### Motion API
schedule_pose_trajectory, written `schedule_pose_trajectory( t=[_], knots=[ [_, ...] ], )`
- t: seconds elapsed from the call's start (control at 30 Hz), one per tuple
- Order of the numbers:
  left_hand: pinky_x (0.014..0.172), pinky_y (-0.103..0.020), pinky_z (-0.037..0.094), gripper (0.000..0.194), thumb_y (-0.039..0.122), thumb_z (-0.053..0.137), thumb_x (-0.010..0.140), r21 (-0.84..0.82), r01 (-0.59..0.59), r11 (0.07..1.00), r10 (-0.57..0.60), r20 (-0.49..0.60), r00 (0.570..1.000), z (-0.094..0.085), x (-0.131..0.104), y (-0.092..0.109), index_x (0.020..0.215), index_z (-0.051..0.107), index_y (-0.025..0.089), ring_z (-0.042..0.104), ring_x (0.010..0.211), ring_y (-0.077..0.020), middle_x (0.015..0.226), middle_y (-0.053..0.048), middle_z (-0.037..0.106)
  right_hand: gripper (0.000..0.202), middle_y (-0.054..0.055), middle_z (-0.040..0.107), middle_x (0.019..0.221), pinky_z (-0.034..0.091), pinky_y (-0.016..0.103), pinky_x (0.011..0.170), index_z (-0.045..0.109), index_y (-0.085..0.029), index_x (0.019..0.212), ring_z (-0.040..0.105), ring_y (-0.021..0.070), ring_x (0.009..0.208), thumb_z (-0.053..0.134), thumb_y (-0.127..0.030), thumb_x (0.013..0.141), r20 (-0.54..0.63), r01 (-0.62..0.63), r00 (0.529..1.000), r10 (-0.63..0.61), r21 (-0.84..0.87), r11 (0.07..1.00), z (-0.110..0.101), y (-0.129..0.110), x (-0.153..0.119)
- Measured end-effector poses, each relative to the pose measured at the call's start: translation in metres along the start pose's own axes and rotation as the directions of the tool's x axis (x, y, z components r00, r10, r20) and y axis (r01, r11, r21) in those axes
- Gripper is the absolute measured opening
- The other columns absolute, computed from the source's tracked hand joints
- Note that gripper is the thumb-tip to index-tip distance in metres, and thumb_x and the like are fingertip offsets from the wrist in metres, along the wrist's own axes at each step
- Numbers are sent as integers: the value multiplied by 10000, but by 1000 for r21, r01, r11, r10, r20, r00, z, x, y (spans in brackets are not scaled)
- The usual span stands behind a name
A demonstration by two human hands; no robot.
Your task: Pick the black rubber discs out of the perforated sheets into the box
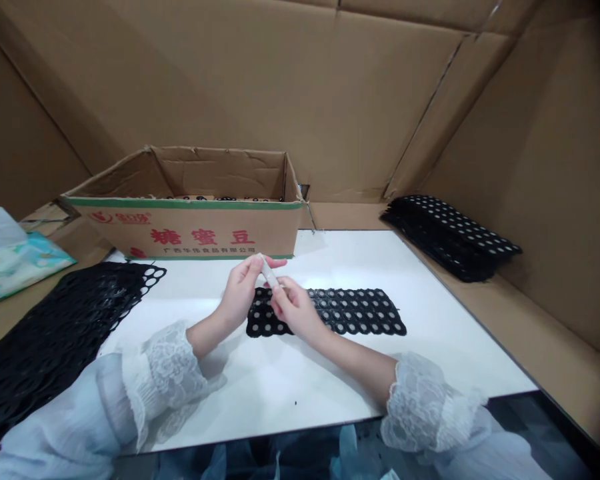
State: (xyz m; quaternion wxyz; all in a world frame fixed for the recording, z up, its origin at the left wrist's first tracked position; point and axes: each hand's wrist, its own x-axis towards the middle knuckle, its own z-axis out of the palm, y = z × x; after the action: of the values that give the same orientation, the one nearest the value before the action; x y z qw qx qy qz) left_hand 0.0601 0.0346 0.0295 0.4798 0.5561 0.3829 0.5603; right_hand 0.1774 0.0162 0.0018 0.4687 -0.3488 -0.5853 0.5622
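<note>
Between my two hands is a short, pale grey-white stick-shaped piece [269, 272], slanting down to the right; its exact kind cannot be made out. The fingers of my left hand [243, 281] pinch its upper end. At its lower end, my right hand [296, 305] grips it with thumb and fingers. Just beneath and behind the hands, a black rubbery sheet [353, 311] with rows of round, light-coloured discs lies flat on the white board [290, 373]. Part of that sheet is hidden by my right hand.
An open cardboard box [190, 227] with red lettering stands behind my hands. Black sheets with ring-shaped holes [55, 320] are piled at the left, near a floral packet [20, 257]. A stack of disc-filled black sheets [450, 233] lies at right. Cardboard walls [260, 80] surround the board.
</note>
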Motion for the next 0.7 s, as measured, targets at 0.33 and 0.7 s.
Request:
schedule_pose_trajectory(
  t=[0.33, 0.7],
  knots=[
    [751, -281, 407, 288, 377, 418, 817, -166, 53, 985, -44, 53, 998, -4, 0, 7, 921, 578, 160, 529, 867, -161, 1019, -81, 581, 331, 32, 584, 741, 415, 226, 529, 533, -161, 1015, 491, 79, 570, 503, -366, 757, -129, 78, 990, -60, 142, 987, -16, -27, 0],
    [588, -230, 370, 220, 333, 595, 673, 175, 95, 980, -109, 73, 991, -23, 12, 2, 808, 611, 160, 506, 658, -134, 746, -25, 597, 280, -5, 541, 619, 401, 228, 518, 618, -157, 822, 459, 77, 522, 592, -390, 668, -203, 22, 978, -45, -113, 993, -42, -22, 10]
  ],
)
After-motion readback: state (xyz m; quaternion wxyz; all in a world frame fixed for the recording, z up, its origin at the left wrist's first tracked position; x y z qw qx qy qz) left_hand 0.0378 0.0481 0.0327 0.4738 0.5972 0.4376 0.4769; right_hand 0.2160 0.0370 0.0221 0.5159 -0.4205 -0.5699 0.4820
